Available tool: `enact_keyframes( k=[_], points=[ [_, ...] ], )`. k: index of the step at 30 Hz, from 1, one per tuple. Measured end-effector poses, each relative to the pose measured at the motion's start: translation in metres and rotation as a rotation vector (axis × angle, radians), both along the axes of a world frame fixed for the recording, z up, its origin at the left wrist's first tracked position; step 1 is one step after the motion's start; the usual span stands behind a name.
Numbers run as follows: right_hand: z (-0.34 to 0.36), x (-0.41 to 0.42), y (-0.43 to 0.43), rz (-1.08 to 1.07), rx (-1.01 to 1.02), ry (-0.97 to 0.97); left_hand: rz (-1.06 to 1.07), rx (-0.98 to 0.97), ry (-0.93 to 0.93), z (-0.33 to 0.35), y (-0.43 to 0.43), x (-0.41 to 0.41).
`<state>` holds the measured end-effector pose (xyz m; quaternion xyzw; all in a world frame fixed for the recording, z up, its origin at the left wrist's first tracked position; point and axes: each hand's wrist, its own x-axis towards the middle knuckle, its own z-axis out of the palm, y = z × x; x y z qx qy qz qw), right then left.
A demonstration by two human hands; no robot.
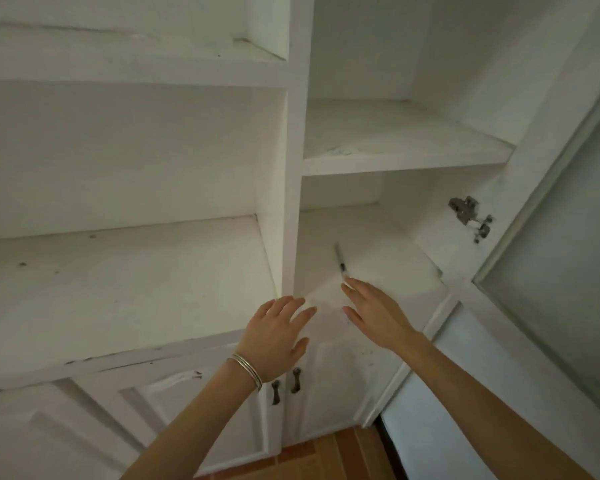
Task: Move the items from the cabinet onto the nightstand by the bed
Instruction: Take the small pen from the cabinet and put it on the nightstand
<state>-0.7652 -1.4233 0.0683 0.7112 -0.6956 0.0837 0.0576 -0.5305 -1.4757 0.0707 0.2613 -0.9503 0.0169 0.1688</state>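
Note:
A thin pen (pixel 340 260) with a dark cap lies on the lower right shelf (pixel 388 244) of the white cabinet, pointing away from me. My right hand (pixel 373 311) reaches into that compartment with fingers spread, its fingertips just short of the pen's near end. My left hand (pixel 274 332), a silver bangle on its wrist, hovers open at the shelf's front edge, near the vertical divider (pixel 293 168). Neither hand holds anything. The other shelves show no items.
The cabinet's glass-panelled door (pixel 561 237) stands open on the right, with a metal hinge (pixel 470 216) on the inner wall. Below the shelves are closed lower doors with two dark handles (pixel 286 384). Orange floor tiles (pixel 326 459) show at the bottom.

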Motion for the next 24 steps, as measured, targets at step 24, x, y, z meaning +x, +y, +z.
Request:
enact_keyframes(
  k=[24],
  points=[
    [-0.024, -0.01, -0.013, 0.701, -0.533, -0.057, 0.468, 0.038, -0.068, -0.023, 0.051, 0.026]
  ],
)
